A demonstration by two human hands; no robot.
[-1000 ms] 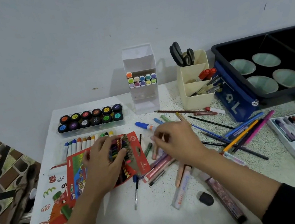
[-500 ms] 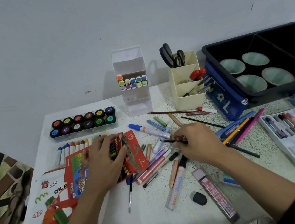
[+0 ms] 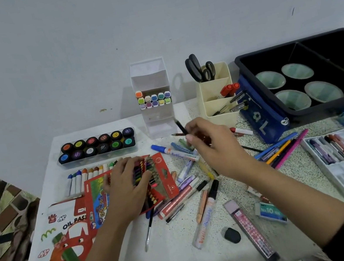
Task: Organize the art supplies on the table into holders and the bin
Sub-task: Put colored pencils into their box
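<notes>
My right hand (image 3: 213, 146) is raised above the pile of loose markers (image 3: 188, 187) and pinches a thin dark pencil (image 3: 181, 126) that points up and away. My left hand (image 3: 127, 182) lies flat on the red crayon box (image 3: 163, 178), fingers spread over the crayons. Behind stand a clear marker holder (image 3: 156, 114) with coloured caps, and a cream desk holder (image 3: 218, 99) with scissors and pens. At the back right is the black bin (image 3: 300, 107) with several pale bowls inside.
A paint jar set (image 3: 98, 145) and a row of paint sticks (image 3: 87, 175) lie at the left. An oil pastel box (image 3: 57, 254) is at the front left, a blue pouch (image 3: 261, 119) leans on the bin, and a white marker tray (image 3: 343, 157) sits right. Coloured pencils (image 3: 282, 150), an eraser (image 3: 232, 234) and a lead case (image 3: 250, 229) lie near.
My right hand has lifted off the marker pile with the dark pencil and moved up toward the holders. My left hand stays on the crayon box.
</notes>
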